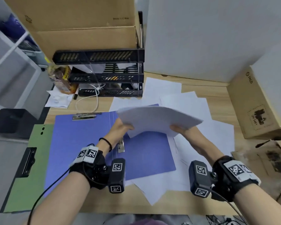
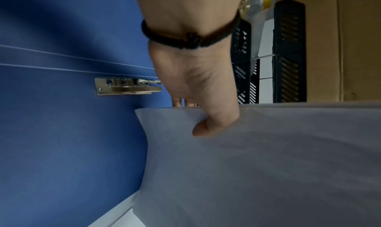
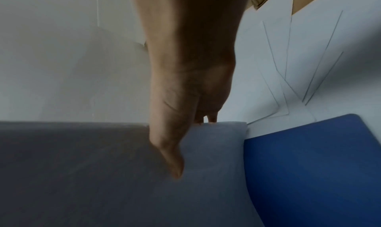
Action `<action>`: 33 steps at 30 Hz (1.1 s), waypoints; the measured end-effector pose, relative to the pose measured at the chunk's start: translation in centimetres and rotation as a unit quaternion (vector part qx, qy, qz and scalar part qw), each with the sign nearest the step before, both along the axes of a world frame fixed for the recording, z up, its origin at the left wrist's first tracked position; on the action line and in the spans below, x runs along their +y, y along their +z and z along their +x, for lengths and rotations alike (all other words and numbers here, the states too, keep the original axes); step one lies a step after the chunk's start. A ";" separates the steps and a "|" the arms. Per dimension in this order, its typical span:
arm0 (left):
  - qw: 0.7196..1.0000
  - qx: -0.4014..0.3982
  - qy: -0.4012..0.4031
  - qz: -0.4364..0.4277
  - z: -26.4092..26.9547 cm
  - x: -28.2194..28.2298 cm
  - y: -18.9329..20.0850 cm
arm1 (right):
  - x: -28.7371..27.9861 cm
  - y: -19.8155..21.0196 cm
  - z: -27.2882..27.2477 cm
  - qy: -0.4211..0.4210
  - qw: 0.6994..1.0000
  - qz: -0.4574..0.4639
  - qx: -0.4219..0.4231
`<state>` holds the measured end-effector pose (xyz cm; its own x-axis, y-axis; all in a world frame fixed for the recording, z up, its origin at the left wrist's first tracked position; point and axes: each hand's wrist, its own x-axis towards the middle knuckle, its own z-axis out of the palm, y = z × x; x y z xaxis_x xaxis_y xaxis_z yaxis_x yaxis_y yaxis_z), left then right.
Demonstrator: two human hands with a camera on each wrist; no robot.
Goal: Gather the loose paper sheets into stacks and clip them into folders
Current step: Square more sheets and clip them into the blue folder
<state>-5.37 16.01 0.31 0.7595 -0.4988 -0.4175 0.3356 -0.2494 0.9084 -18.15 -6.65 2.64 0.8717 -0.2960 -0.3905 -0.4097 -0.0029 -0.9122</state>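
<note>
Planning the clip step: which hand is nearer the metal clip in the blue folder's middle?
Left. The left hand holds the paper stack just above the metal clip; the right hand grips the stack's far-right edge, well away.

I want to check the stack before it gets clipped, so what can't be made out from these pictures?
- Sheet count in the paper stack: head view, edges blurred.
- Left hand fingers: left wrist view, mostly hidden behind the stack.
- Right hand fingers: right wrist view, mostly behind the stack.
- Blue folder spine clip: head view, partly covered by the left wrist.
</note>
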 end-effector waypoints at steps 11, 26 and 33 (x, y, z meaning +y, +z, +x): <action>0.997 0.057 -0.003 0.047 0.2 -0.9 -1.1 | -1.5 -0.3 3.0 0.111 0.987 -0.081 0.078; 0.961 0.097 0.087 0.245 1.2 5.2 -8.1 | -0.7 -8.3 5.4 0.243 0.934 -0.129 0.228; 0.960 0.125 0.078 0.238 2.7 4.1 -8.8 | 0.0 -9.7 6.0 0.218 0.940 -0.116 0.238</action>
<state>-2.67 20.15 -8.47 0.6558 -0.0936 -0.7491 0.5956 -0.5455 0.5896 -12.13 -6.60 -7.06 0.6733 -0.0763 -0.7354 -0.6844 -0.4405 -0.5810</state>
